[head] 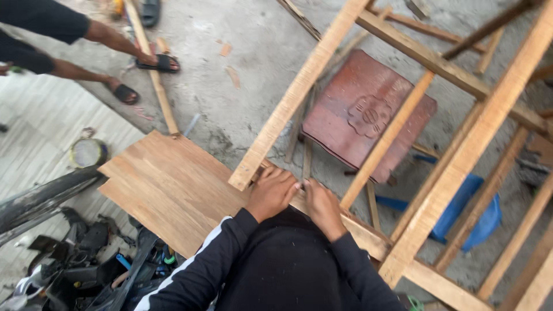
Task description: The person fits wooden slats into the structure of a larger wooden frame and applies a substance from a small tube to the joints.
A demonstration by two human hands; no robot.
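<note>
Both hands are pressing a rail (357,227) running rightward. Left hand (272,193) is lying curled; right hand (324,206) is perhaps pinching something small.

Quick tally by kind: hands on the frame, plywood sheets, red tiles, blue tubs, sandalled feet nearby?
Hands on the wooden frame: 2, left hand, right hand
Plywood sheet: 1
Red tile: 1
Blue tub: 1
Sandalled feet: 2, and
Total: 7

Raw matt wooden frame (461,155)
</note>
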